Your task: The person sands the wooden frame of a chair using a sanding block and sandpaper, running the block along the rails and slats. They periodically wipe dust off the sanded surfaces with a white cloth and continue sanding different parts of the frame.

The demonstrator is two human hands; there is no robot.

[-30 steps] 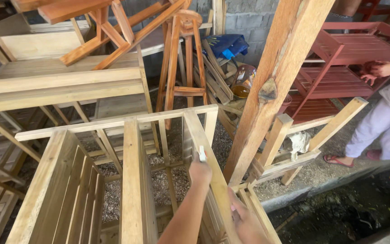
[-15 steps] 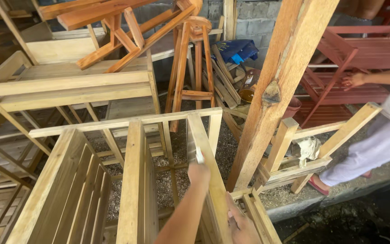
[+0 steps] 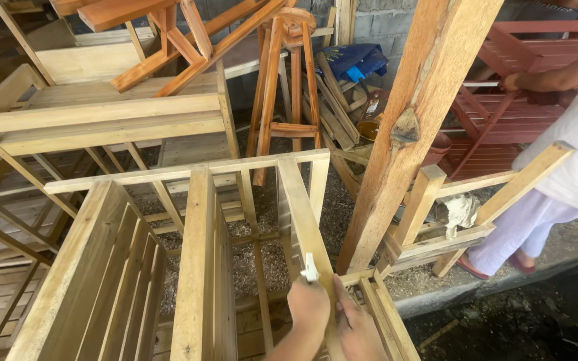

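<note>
Head view. Unfinished wooden frame (image 3: pixel 195 267) of pale slats fills the lower left and centre; its top rail (image 3: pixel 188 170) runs across the far edge.

Left hand (image 3: pixel 309 304), fingers together, is clamped on a small white piece (image 3: pixel 310 267), possibly chalk or a marker; cannot tell which. The tip sits on the upper face of the frame's slanting right rail (image 3: pixel 306 220), near that rail's near end.

Right hand (image 3: pixel 359 327) lies just beside the left, fingers together and flat on the same rail, clamped on nothing.

Judgement: white piece is light, stiff, probably brittle; a pinch grip close to the tip suits it. Rail is stiff, rough, not slippery.

Surroundings: thick leaning post (image 3: pixel 416 127) right of the frame; tall stool (image 3: pixel 289 80) beyond; red slatted furniture (image 3: pixel 530 60) at upper right, handled by another person (image 3: pixel 570 167) in light clothes.
</note>
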